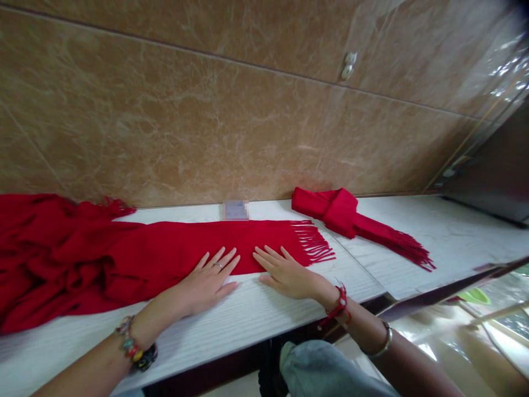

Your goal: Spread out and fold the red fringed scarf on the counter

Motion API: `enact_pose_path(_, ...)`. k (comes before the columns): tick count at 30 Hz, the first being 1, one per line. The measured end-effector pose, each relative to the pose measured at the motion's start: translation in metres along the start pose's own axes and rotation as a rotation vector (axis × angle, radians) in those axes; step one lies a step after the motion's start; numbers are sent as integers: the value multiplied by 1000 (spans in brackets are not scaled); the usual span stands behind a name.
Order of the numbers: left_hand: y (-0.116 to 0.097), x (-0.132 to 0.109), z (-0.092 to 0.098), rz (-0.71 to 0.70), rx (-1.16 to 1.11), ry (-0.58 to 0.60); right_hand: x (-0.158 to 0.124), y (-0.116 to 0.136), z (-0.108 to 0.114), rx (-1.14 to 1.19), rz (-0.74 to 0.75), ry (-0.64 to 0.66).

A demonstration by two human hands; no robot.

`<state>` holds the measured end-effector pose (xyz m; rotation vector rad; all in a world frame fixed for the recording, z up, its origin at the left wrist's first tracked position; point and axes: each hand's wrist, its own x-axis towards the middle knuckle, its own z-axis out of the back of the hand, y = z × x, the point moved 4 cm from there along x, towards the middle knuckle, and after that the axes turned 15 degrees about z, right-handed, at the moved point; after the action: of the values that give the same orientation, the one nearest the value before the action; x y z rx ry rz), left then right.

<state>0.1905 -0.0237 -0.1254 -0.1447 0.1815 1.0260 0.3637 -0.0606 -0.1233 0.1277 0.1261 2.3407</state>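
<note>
A long red scarf [173,248] lies flat across the white table [248,314], its fringed end pointing right. My left hand [209,281] rests palm down on the scarf's near edge, fingers spread. My right hand [285,272] lies flat beside it, fingers stretched onto the same edge near the fringe. Neither hand grips anything. To the left the scarf bunches into a loose red heap [37,248].
A second red scarf [343,212], tied in a knot with fringe trailing right, lies at the back right by the brown marble wall [206,110]. A small blurred tag [235,210] stands against the wall. My knee [322,369] shows below the table's front edge.
</note>
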Motion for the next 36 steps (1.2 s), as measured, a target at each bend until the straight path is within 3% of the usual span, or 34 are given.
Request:
enact_pose_path(7,-1,0,1,-1,1,-2,-71,-58,-6,-154,-151,10)
enact_pose_path(11,-1,3,-3,-21,16,-74,-89,-82,-7,-199,-270,-5)
enact_pose_path(14,-4,5,-2,-38,38,-169,-78,-74,5,-204,-307,-65)
enact_pose_path(17,-8,6,5,-60,75,-294,-48,-47,20,-183,-199,-178)
enact_pose_path(20,-3,9,10,2,97,-368,-14,-20,24,-99,-86,-176)
enact_pose_path(25,17,15,6,211,90,-266,26,4,10,-33,-6,-98)
enact_pose_path(31,20,15,1,218,12,-173,30,9,-3,-59,116,6)
enact_pose_path(36,18,13,2,223,-32,-185,31,7,4,-33,71,46)
